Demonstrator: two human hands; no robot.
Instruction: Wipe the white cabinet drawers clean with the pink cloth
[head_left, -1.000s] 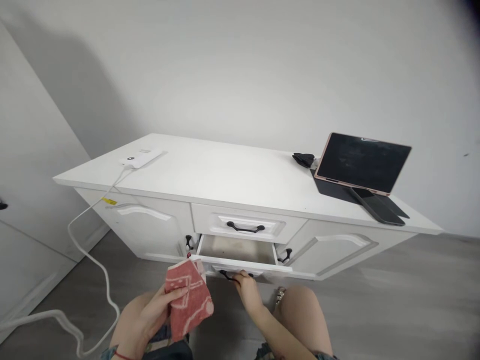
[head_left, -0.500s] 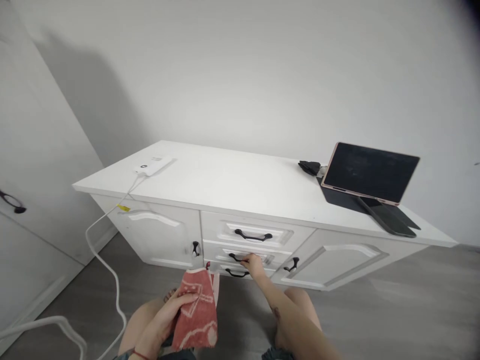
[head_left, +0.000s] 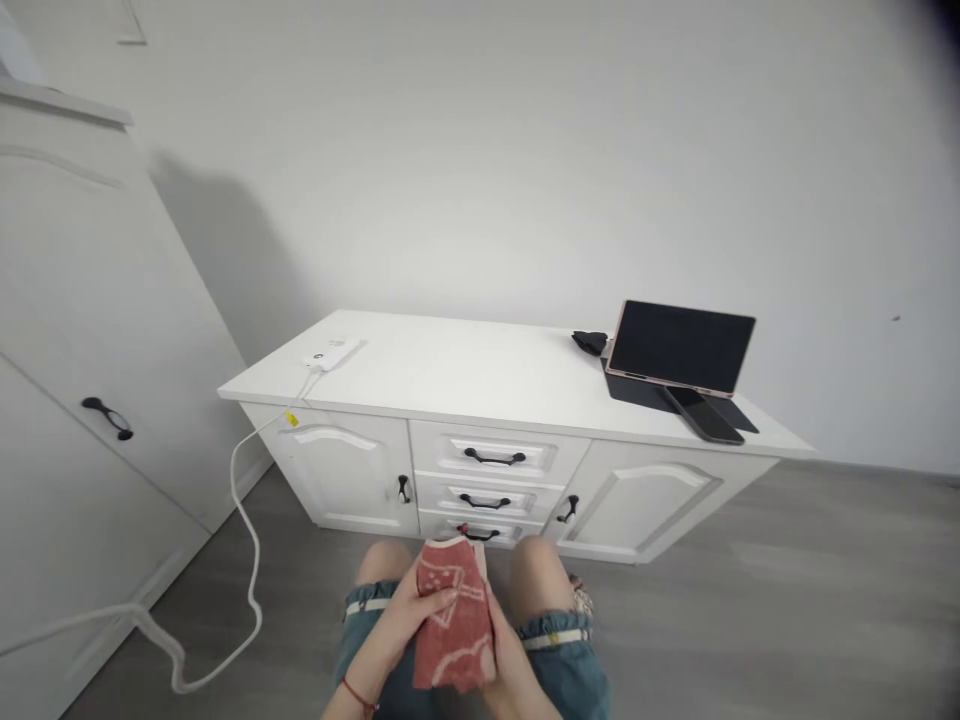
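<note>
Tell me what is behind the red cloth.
Beyond the top of the red cloth, the lowest drawer and its black handle show. The left hand has its thumb in front. Covered: its other fingers, part of the right hand, and whatever else lies directly behind.

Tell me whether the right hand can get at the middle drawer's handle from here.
Likely yes: nothing covers the middle drawer's handle. The right hand would probably need to let go of the red cloth first, but the left hand grips it too.
</note>
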